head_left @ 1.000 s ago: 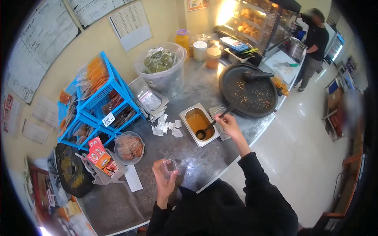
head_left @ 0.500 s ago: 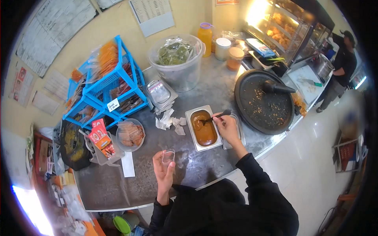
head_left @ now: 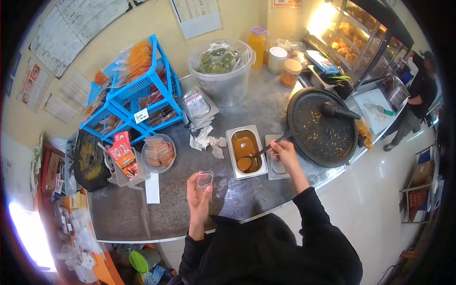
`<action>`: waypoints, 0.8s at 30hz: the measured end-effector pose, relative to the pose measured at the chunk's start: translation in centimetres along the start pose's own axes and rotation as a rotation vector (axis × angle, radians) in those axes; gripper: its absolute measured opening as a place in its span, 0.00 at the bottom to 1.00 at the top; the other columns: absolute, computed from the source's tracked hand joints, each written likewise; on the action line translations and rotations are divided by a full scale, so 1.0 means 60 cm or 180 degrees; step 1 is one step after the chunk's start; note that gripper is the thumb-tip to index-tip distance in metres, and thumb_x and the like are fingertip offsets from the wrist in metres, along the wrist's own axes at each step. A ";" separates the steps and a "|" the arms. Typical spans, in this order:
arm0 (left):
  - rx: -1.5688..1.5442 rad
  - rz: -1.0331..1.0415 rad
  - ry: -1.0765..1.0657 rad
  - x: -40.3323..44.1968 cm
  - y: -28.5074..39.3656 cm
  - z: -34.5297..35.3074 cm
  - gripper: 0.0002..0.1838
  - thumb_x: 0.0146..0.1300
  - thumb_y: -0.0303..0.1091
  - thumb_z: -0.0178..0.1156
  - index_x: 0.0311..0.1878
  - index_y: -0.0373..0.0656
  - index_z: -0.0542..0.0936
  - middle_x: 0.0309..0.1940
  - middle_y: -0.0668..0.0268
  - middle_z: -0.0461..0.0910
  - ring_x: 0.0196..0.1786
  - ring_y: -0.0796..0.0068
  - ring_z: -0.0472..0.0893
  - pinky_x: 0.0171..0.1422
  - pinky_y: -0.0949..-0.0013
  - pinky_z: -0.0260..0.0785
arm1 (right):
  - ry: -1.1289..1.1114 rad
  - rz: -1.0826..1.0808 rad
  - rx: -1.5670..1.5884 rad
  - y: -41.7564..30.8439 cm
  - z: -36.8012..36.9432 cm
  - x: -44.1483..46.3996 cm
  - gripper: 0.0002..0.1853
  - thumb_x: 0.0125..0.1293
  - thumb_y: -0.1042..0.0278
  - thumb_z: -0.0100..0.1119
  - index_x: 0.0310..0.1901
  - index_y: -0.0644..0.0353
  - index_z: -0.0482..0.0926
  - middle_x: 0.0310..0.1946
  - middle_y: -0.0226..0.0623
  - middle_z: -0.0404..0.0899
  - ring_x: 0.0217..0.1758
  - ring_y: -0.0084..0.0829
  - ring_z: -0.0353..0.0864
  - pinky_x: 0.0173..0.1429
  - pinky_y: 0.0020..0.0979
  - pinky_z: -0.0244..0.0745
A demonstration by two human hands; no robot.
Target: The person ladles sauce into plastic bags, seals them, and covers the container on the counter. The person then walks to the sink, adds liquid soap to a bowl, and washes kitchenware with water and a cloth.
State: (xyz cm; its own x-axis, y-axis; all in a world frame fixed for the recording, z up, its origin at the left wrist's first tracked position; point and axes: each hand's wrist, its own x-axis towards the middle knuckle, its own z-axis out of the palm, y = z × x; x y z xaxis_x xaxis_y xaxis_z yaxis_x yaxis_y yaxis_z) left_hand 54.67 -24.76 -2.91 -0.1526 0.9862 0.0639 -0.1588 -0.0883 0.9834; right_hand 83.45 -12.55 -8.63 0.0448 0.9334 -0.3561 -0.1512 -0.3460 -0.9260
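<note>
My right hand (head_left: 283,153) grips the handle of a black ladle (head_left: 261,153). The ladle's bowl dips into brown sauce (head_left: 244,141) near the front end of a rectangular steel pan (head_left: 258,176). Between the thumb and fingers of my left hand (head_left: 198,195) is a small clear plastic cup (head_left: 205,179), held over the table just left of the pan. Under my right forearm lies a steel lid (head_left: 277,172), partly hidden by the hand.
A big stone mortar (head_left: 308,137) with a dark pestle (head_left: 339,110) stands at right. Crumpled tissues (head_left: 207,141), a tub of packets (head_left: 170,163) and blue baskets (head_left: 156,97) are at left. Behind are a lidded bucket (head_left: 228,90) and jars. A co-worker (head_left: 422,95) stands far right.
The ladle's bowl has shifted from the back of the sauce toward the front of the pan, and my right hand has moved slightly right. My left hand still holds the cup.
</note>
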 end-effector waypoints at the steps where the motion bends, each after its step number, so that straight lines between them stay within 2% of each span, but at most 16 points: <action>1: -0.0017 0.0014 -0.0010 0.002 -0.001 0.002 0.26 0.64 0.34 0.61 0.63 0.44 0.64 0.54 0.64 0.69 0.56 0.74 0.70 0.56 0.67 0.70 | 0.0004 0.0129 0.0116 0.005 -0.007 0.002 0.09 0.69 0.66 0.55 0.42 0.63 0.80 0.28 0.29 0.80 0.27 0.16 0.76 0.30 0.18 0.71; 7: -0.0152 0.0120 -0.0072 0.013 -0.023 -0.001 0.26 0.63 0.31 0.61 0.63 0.46 0.65 0.53 0.65 0.70 0.55 0.76 0.71 0.55 0.68 0.71 | -0.0237 0.0295 0.0913 0.026 -0.028 0.002 0.09 0.68 0.66 0.56 0.40 0.64 0.79 0.28 0.32 0.81 0.28 0.17 0.79 0.32 0.18 0.76; 13: -0.0153 0.0214 -0.0079 0.036 -0.030 -0.001 0.25 0.63 0.29 0.61 0.62 0.45 0.66 0.53 0.65 0.71 0.55 0.77 0.71 0.54 0.69 0.71 | -0.0130 -0.0241 0.0989 -0.063 -0.005 -0.030 0.10 0.67 0.66 0.58 0.40 0.66 0.79 0.28 0.33 0.81 0.27 0.18 0.79 0.32 0.18 0.77; 18: -0.0289 0.0304 -0.0109 0.065 -0.013 0.009 0.25 0.63 0.30 0.61 0.62 0.45 0.65 0.53 0.66 0.71 0.54 0.77 0.71 0.52 0.71 0.71 | -0.0148 -0.0828 0.0898 -0.149 0.015 -0.050 0.13 0.66 0.63 0.60 0.40 0.66 0.80 0.30 0.36 0.80 0.27 0.20 0.79 0.35 0.21 0.79; 22: -0.0477 0.0390 -0.0164 0.083 -0.025 0.009 0.26 0.62 0.31 0.63 0.62 0.45 0.66 0.52 0.66 0.71 0.54 0.77 0.71 0.50 0.74 0.69 | 0.0015 -0.0873 0.0915 -0.116 0.018 -0.043 0.13 0.65 0.63 0.61 0.40 0.67 0.80 0.31 0.36 0.81 0.29 0.21 0.80 0.36 0.22 0.79; 24: -0.0588 0.0379 -0.0174 0.089 -0.038 0.010 0.26 0.62 0.31 0.64 0.62 0.45 0.66 0.52 0.66 0.72 0.53 0.77 0.71 0.49 0.74 0.68 | 0.0149 -0.0490 0.1009 -0.041 0.004 -0.022 0.12 0.65 0.64 0.61 0.39 0.67 0.79 0.31 0.35 0.81 0.29 0.21 0.80 0.36 0.22 0.79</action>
State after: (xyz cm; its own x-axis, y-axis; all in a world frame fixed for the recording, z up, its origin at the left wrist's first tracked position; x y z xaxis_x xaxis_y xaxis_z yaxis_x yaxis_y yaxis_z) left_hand 54.78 -19.23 -4.72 -0.1286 0.9730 0.1917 -0.3196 -0.2237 0.9208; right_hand 83.50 -12.90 -5.88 0.1351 0.9644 -0.2275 -0.4376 -0.1479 -0.8869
